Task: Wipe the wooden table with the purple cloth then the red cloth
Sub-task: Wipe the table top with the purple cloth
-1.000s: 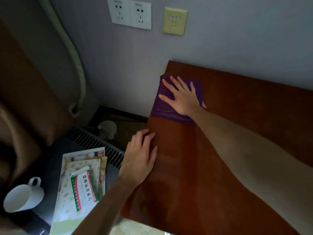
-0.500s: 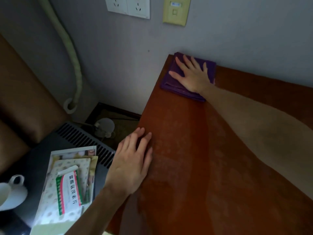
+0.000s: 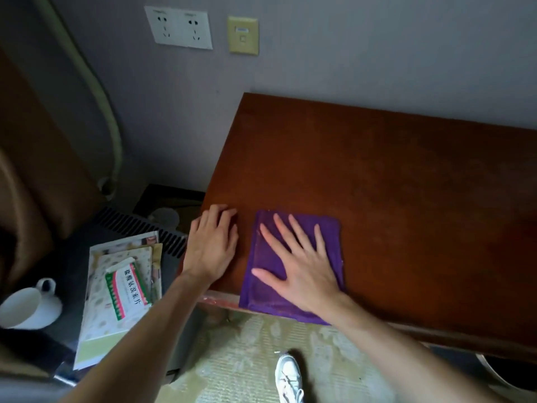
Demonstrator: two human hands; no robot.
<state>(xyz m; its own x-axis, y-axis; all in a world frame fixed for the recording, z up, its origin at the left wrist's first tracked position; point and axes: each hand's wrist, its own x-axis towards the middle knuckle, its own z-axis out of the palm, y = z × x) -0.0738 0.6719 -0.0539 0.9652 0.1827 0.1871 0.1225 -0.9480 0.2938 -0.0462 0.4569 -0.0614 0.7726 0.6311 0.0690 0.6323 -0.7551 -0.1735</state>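
One wooden table [image 3: 406,175] stands against the grey wall, its dark red-brown top taking up the right side of the view. One purple cloth [image 3: 293,266], folded into a rough square, lies flat at the table's near left corner, and its near edge hangs a little over the front edge of the table. The right hand [image 3: 302,269] lies palm down on this cloth with all five fingers straight and spread; it presses rather than grasps. The left hand [image 3: 210,251] rests just beside the cloth, apart from it, flat on the left edge of the table with its fingers straight and close together, holding nothing. Both forearms are bare.

I count one cloth only in sight.

On the wall above the table's far left corner sit two white sockets [image 3: 181,27] side by side, and one yellowish wall plate [image 3: 243,35] to their right. One pale hose [image 3: 107,117] runs down the wall at the left. On the low dark surface beside the table lies a stack of printed papers [image 3: 116,298], with one green, red and white box [image 3: 128,289] on top. One white cup [image 3: 27,308] stands left of the papers. On the patterned floor below the table edge one white shoe [image 3: 289,378] shows.
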